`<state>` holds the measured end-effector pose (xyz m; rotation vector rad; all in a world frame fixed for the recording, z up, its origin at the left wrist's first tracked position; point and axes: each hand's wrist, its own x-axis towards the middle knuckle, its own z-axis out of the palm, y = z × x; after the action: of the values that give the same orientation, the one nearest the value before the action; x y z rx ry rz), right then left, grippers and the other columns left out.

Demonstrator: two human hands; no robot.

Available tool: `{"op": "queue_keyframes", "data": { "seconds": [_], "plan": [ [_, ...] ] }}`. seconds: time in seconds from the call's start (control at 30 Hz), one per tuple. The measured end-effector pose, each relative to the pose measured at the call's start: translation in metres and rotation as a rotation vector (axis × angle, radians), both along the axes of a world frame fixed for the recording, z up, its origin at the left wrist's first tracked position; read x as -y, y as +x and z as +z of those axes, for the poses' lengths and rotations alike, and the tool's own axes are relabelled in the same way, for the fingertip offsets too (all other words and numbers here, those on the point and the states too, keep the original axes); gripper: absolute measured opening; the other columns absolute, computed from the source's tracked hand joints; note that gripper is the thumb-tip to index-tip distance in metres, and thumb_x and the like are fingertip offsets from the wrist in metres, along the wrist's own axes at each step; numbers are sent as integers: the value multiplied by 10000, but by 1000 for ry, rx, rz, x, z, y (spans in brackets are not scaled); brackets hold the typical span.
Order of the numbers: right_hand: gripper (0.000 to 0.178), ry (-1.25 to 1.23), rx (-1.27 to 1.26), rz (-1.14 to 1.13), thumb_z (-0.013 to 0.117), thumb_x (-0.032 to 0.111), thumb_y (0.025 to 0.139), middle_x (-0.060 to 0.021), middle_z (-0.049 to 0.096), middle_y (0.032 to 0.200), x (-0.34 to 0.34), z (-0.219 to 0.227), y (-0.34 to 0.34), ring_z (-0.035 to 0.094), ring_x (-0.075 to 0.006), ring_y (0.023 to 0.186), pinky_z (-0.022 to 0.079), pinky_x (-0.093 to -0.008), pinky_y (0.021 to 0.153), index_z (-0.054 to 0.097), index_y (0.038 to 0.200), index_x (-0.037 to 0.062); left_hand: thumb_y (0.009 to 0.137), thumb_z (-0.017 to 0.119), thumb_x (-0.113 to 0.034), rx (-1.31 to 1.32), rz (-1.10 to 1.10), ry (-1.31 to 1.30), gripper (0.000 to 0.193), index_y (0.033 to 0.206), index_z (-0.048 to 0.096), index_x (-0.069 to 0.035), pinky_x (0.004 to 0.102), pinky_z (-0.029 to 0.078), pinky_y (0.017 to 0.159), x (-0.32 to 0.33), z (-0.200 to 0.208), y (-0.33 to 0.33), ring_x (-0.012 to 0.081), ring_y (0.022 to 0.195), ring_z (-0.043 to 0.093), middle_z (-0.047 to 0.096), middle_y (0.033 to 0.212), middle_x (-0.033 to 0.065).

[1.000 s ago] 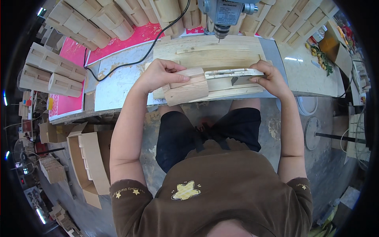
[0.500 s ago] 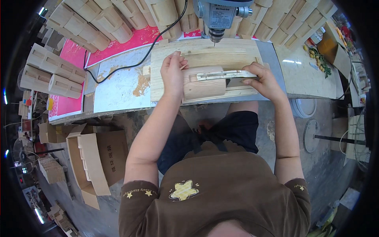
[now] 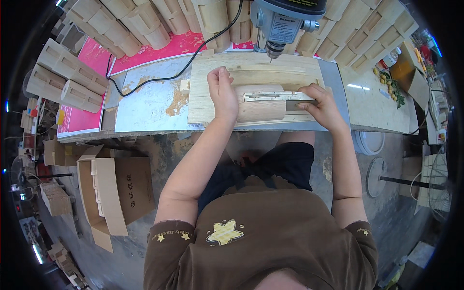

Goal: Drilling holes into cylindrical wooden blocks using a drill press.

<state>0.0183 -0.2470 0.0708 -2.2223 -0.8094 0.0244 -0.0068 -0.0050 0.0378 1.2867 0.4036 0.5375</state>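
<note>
A pale wooden cylinder lies sideways on a wooden board, below the bit of a bench drill. My left hand rests against the cylinder's left end, palm toward it, its fingers stretched upward. Between the fingers and thumb of my right hand is the right end of a long pale strip. That strip, marked by a dark line along its length, lies over the top of the cylinder. The drill bit hangs above the board, apart from the cylinder.
Stacked wooden cylinders with cut slots line the back; more stand at the left. A black cable crosses the bench. An open cardboard box stands on the floor at left, a white bucket at right.
My left hand has moved right, its curled fingers straightening, and the cylinder has shifted slightly right under the strip. The whole view has moved a little. My right hand keeps its grip.
</note>
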Motion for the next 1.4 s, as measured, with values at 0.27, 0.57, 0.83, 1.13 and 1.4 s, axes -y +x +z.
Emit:
{"op": "queue_keyframes", "data": {
  "seconds": [0.27,0.57,0.83,1.13,1.4],
  "plan": [
    [322,44,-1,-76,705,27,700,-121,585,876,3,-3,-7,566,-289,861,450,-338,753,614,1009,24,877,553,-248,202,-200,569,293,1028,508,-1,349,399,831,-29,-34,-50,256,900,508,534,982,147],
    [380,30,152,-213,719,43,690,-136,609,936,1,-13,39,565,-312,870,445,-361,781,616,1055,31,633,755,-362,84,-268,1032,791,1282,459,-21,442,314,912,-9,-41,-32,311,1054,473,523,1107,147],
    [397,13,285,-251,734,60,666,-118,615,959,-30,-21,51,537,-321,940,430,-381,830,621,1047,48,568,805,-354,-56,-136,1210,767,1234,522,-103,416,295,871,-31,-45,-7,256,1001,471,536,1017,68],
    [431,453,260,-209,640,89,812,-85,564,1118,-18,47,75,507,-190,1094,401,-322,944,507,1221,63,608,786,-282,-28,-207,1165,640,1196,570,-150,395,300,831,-40,-41,-5,219,886,488,554,850,1],
    [291,212,414,-356,492,251,920,-121,636,904,-34,162,131,587,-147,854,457,-287,743,603,1036,9,626,779,-290,-68,-240,1148,626,1203,571,-163,381,321,829,-39,-41,-4,233,893,494,540,858,20]
  ]
}}
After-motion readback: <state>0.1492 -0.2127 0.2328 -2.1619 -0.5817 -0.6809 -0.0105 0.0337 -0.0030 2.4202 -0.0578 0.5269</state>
